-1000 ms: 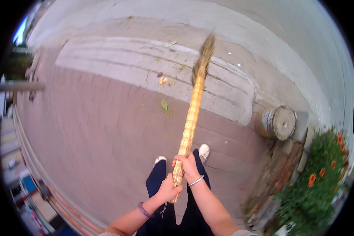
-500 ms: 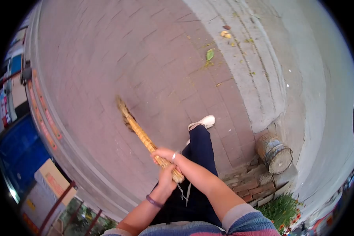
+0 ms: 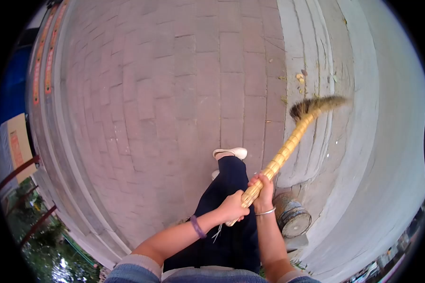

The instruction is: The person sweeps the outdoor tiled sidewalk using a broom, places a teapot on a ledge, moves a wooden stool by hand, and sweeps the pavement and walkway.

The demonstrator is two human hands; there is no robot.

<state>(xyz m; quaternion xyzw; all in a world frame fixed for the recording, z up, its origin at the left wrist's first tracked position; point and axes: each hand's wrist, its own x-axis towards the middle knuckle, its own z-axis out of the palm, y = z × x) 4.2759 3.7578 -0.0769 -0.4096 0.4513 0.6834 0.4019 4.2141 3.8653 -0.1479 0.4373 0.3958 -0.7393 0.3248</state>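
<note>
Both hands grip a straw broom (image 3: 284, 153) with a long bound yellow handle. My left hand (image 3: 233, 207), below a purple bangle, is closed round the handle near its end. Farther up, my right hand (image 3: 264, 192) wraps the handle, with a silver bangle at its wrist. The broom slants up and right, and its dark bristles (image 3: 311, 106) lie over the pale concrete strip (image 3: 300, 162), blurred at the tip. Small litter (image 3: 301, 78), yellowish and brown, lies on the strip just beyond the bristles.
Reddish paving (image 3: 174, 108) spreads to the left of the strip. A worn bucket (image 3: 293, 217) lies near my right forearm, by a grey wall (image 3: 387, 141). My foot in a white shoe (image 3: 231, 153) is on the paving. At far left are steps (image 3: 75, 198) and a cardboard box (image 3: 19, 146).
The broom has swung from the left over the paving to the right over the concrete strip, both hands moving right with it. The view has turned, and the bucket appears farther left.
</note>
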